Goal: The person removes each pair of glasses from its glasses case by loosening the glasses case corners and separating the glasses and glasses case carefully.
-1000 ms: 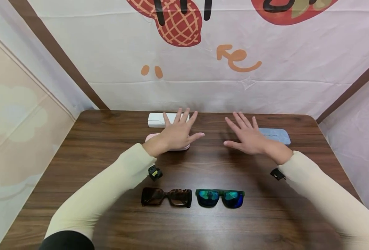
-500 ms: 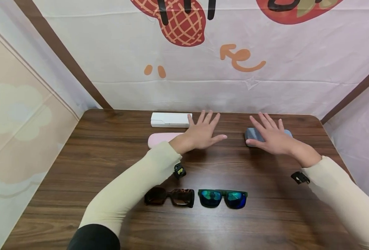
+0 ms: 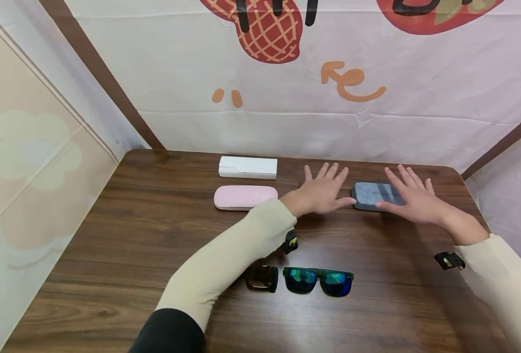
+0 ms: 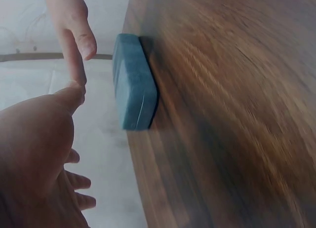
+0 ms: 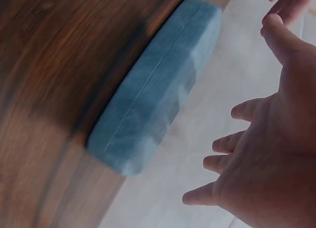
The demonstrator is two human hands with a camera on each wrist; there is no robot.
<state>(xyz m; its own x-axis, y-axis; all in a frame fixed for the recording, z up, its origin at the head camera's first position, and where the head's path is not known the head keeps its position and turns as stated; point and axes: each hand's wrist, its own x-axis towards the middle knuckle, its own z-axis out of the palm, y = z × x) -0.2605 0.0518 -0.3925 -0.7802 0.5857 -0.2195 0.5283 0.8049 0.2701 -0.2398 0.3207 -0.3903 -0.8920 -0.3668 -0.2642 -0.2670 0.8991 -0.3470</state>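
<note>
Fingers spread, my left hand hovers over the table between the pink glasses case and the blue glasses case. My right hand, also spread, hangs above the right end of the blue case and hides part of it. Both wrist views show the blue case lying closed on the wood, apart from the palms. The pink glasses case lies left of my left forearm, with a white glasses case behind it. Nearer me lie mirrored sunglasses and brown sunglasses, the latter partly hidden by my left sleeve.
The dark wooden table ends at a white printed cloth hanging behind it. Another patterned cloth hangs along the left side. A small black camera sits at my right wrist.
Both hands have moved right, still spread. The left hand has passed off the white and pink cases, which now show fully. The right hand has reached the blue case. The camera view has shifted slightly.
</note>
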